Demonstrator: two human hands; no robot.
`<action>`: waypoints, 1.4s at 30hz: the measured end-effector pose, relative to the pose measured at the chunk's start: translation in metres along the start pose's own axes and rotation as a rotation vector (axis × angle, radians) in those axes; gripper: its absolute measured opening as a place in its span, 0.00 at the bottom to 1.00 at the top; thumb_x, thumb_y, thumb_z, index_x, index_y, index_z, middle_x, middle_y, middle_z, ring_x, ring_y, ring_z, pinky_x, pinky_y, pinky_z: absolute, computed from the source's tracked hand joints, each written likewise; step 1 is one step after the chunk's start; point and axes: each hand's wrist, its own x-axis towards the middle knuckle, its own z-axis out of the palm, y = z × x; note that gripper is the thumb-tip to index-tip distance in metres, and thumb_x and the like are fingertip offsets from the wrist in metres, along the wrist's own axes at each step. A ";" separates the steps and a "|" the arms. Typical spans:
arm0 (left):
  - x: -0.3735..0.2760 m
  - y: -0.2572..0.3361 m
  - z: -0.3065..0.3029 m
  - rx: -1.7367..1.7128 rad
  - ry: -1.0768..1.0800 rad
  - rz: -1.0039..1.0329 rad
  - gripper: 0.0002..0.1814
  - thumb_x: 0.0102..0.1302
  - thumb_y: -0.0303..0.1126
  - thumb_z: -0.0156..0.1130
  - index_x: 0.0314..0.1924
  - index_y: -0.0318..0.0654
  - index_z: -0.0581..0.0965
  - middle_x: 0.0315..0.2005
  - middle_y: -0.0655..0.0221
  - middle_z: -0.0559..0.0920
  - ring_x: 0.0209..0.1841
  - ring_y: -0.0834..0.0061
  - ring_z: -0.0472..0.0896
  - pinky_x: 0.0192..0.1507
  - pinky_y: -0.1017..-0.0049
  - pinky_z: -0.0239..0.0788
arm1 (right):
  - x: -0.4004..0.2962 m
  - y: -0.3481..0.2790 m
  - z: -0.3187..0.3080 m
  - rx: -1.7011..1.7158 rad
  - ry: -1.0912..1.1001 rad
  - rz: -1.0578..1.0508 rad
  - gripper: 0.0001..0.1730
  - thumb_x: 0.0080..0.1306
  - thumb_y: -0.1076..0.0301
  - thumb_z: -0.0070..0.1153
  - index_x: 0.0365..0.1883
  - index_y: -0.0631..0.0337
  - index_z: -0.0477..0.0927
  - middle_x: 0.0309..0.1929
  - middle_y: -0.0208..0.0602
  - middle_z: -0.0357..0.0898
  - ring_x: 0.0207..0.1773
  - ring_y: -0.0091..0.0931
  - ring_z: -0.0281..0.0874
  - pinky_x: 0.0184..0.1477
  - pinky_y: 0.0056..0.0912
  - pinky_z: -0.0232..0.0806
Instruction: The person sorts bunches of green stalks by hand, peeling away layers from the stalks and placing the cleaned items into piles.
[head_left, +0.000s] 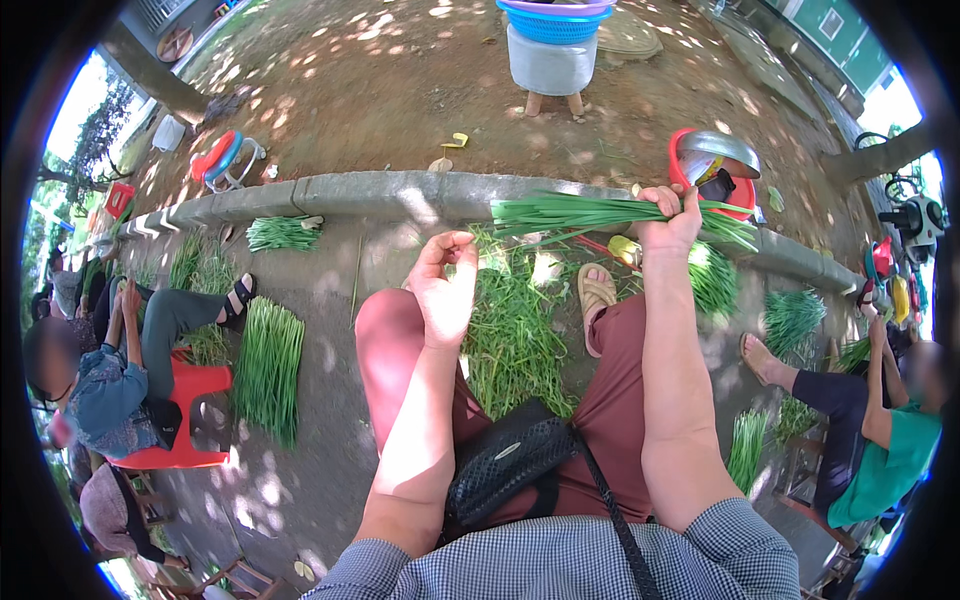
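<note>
My right hand (670, 214) grips a bunch of long green leaf stalks, like garlic chives (574, 213), which lies across the view with its leafy length pointing left. My left hand (448, 281) is raised over my left knee, palm up, with thumb and fingertips curled close together; whether anything thin is between them cannot be told. Between my legs a heap of loose green trimmings (514, 330) covers the pavement. A black textured handbag (510, 465) rests on my lap. Beyond my right forearm lies a stack of green stalks (711, 277).
A concrete kerb (360, 193) runs across ahead. Past it stand a red basin (681, 161) with a metal bowl and a stool (551, 64) bearing baskets. Chive bundles (268, 367) lie at left. People sit on both sides, one on a red plastic chair (184, 420).
</note>
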 end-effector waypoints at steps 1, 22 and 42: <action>0.000 0.001 0.002 -0.004 0.013 -0.018 0.06 0.60 0.22 0.59 0.38 0.34 0.77 0.28 0.78 0.75 0.30 0.87 0.69 0.37 0.85 0.64 | -0.001 0.000 0.001 0.000 0.005 0.002 0.21 0.70 0.50 0.41 0.24 0.55 0.64 0.11 0.18 0.47 0.13 0.17 0.47 0.25 0.27 0.55; 0.000 0.000 0.006 0.541 -0.150 0.360 0.07 0.59 0.25 0.56 0.37 0.33 0.79 0.30 0.62 0.80 0.34 0.65 0.76 0.41 0.71 0.67 | -0.003 0.004 0.001 -0.047 0.011 0.043 0.23 0.71 0.51 0.37 0.22 0.56 0.65 0.10 0.19 0.47 0.13 0.18 0.47 0.26 0.29 0.55; -0.014 -0.030 0.007 -0.034 -0.220 -0.344 0.10 0.66 0.32 0.56 0.30 0.34 0.79 0.21 0.73 0.78 0.24 0.86 0.72 0.30 0.85 0.61 | -0.043 -0.039 0.033 -0.452 0.042 -0.355 0.20 0.67 0.50 0.49 0.22 0.54 0.67 0.12 0.18 0.49 0.14 0.17 0.47 0.22 0.26 0.55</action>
